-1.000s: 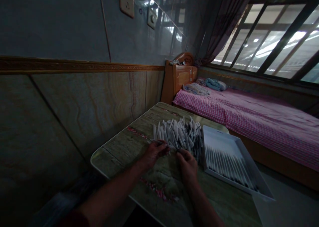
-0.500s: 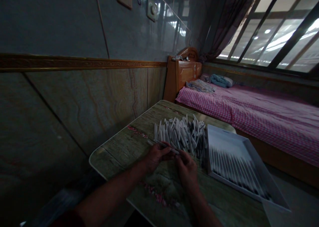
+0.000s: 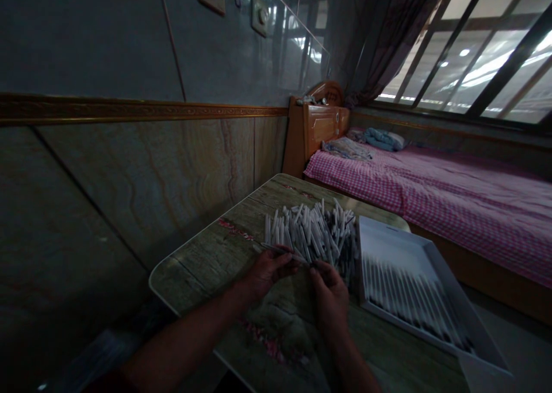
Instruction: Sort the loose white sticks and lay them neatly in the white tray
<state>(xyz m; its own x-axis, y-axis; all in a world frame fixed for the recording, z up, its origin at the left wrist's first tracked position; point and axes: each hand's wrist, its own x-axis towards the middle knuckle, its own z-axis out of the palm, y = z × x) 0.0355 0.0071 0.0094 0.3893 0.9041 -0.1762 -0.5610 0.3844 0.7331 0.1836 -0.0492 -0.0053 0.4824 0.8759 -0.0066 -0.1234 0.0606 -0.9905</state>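
A loose heap of thin white sticks (image 3: 313, 235) lies on a wood-patterned tabletop (image 3: 194, 281), just beyond my hands. My left hand (image 3: 267, 272) pinches at least one stick, which runs to the right towards my other hand. My right hand (image 3: 330, 294) sits at the heap's near edge, with its fingertips curled down by the end of that stick. Whether those fingers grip it is hidden. To the right, a shallow white tray (image 3: 407, 284) holds sticks lined up side by side, with dark tips at the near end.
The tray's near corner reaches the table's right edge. Beyond the table stands a wooden bed (image 3: 431, 200) with a pink checked sheet and folded cloth at its head. A tiled wall (image 3: 146, 180) runs along the left, and a barred window (image 3: 470, 48) is at upper right.
The view has swung slightly, shifting the tray rightwards in the picture. My hands stay at the heap's near edge, and my left hand keeps its pinch on the stick.
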